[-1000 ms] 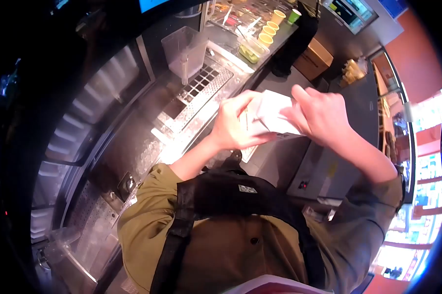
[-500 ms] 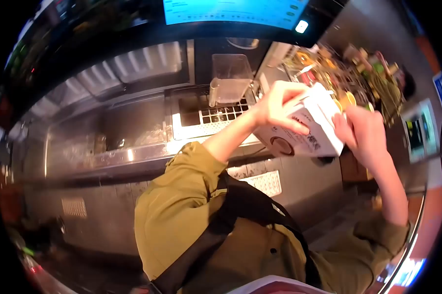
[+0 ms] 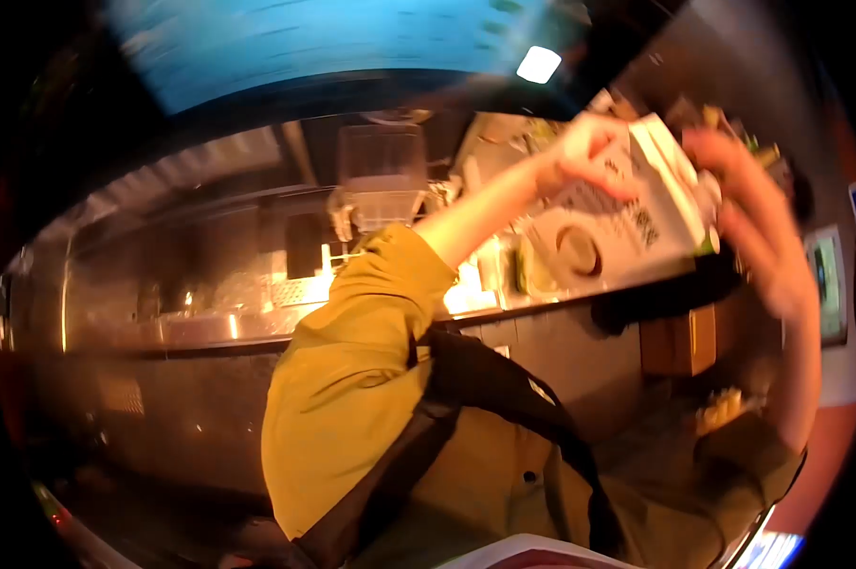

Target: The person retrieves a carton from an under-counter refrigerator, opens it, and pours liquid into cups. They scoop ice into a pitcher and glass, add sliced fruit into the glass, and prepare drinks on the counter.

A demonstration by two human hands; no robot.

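A white carton with dark lettering and a round brown picture is held up, tilted, at the upper right. My left hand is closed on its upper left part, thumb across the printed face. Beside the carton's right edge is my right hand, smeared by motion, its fingers bent and apart. Whether its fingertips touch the carton I cannot tell.
A lit screen hangs above the counter. On the steel counter stands a clear plastic container, with a sink area to its left. A brown box sits below the counter at right. Several blurred items lie behind the carton.
The view has shifted, and the carton now sits a little higher and further right in it. My right hand's fingers have moved from the carton's face to its right edge and spread apart.
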